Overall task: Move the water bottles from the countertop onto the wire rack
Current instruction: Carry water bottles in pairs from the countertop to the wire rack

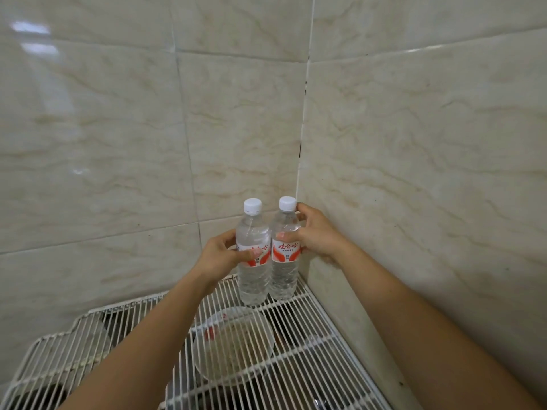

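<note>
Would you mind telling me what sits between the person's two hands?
In the head view, two upright water bottles stand side by side on the wire rack, between the left hand and right hand.

bottles: clear plastic | rack: white coated wire | wall tiles: glossy

Left water bottle: clear plastic, white cap, red-and-white label, full, upright on white wire rack, far corner by tiled walls. Right water bottle: same look, upright, touching left one, nearer corner.
</note>
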Demonstrator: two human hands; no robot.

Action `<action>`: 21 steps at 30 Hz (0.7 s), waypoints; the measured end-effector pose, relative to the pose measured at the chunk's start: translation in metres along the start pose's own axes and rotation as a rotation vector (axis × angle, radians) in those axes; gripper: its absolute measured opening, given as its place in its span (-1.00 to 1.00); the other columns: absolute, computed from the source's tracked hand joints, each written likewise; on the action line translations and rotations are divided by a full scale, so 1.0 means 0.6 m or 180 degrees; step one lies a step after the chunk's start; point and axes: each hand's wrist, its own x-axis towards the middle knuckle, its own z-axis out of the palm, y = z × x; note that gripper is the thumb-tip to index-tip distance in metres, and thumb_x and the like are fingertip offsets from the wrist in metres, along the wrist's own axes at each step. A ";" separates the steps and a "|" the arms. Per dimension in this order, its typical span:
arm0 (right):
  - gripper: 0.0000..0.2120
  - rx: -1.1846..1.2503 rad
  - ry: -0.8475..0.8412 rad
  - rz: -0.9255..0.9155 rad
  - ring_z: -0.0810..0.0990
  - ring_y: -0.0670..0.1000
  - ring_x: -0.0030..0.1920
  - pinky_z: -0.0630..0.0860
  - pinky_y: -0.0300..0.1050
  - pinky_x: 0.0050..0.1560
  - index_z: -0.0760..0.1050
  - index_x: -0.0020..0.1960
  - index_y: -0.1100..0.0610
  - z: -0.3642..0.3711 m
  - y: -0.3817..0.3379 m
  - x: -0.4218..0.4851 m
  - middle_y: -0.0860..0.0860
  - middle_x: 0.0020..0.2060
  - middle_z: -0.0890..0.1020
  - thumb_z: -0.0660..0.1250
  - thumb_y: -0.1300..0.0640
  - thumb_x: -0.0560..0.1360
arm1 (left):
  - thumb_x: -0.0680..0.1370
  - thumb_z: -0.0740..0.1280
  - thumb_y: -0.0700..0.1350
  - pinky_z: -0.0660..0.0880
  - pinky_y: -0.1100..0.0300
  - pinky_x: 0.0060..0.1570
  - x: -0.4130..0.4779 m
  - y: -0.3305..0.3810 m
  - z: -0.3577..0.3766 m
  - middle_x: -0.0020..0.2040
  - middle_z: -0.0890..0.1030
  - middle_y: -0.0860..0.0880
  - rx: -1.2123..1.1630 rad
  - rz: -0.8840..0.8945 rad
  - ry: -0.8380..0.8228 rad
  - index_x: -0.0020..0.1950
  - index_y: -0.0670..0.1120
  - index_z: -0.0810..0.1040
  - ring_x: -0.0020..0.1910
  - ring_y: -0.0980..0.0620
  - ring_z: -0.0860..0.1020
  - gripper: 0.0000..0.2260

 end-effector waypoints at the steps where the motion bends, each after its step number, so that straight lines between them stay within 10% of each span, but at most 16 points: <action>1: -0.45 -0.0020 0.0002 -0.0023 0.61 0.12 0.15 0.57 0.21 0.16 0.44 0.30 -0.01 0.000 0.000 0.001 -0.02 0.15 0.58 0.50 0.26 0.38 | 0.40 0.49 -0.22 0.47 0.00 0.23 0.002 0.000 -0.001 0.19 0.63 0.01 0.0000 0.0010 -0.0004 0.29 -0.06 0.54 0.14 0.00 0.59 -0.54; 12: -0.45 -0.0139 0.0071 -0.0059 0.61 0.10 0.15 0.56 0.19 0.18 0.43 0.31 0.04 -0.005 -0.005 0.018 0.03 0.16 0.60 0.48 0.30 0.38 | 0.42 0.48 -0.26 0.48 0.30 -0.14 0.021 0.000 0.012 0.15 0.63 0.03 -0.0148 0.0099 -0.0066 0.28 -0.05 0.53 0.00 0.14 0.60 -0.56; 21: -0.49 -0.0179 0.0033 0.0300 0.57 0.11 0.21 0.51 0.06 0.23 0.46 0.30 0.07 -0.006 -0.022 0.014 0.05 0.21 0.60 0.38 0.38 0.40 | 0.45 0.45 -0.21 0.54 0.19 0.03 0.008 -0.008 0.026 0.17 0.62 0.03 -0.0109 0.0144 -0.0003 0.33 0.03 0.48 0.14 0.03 0.58 -0.53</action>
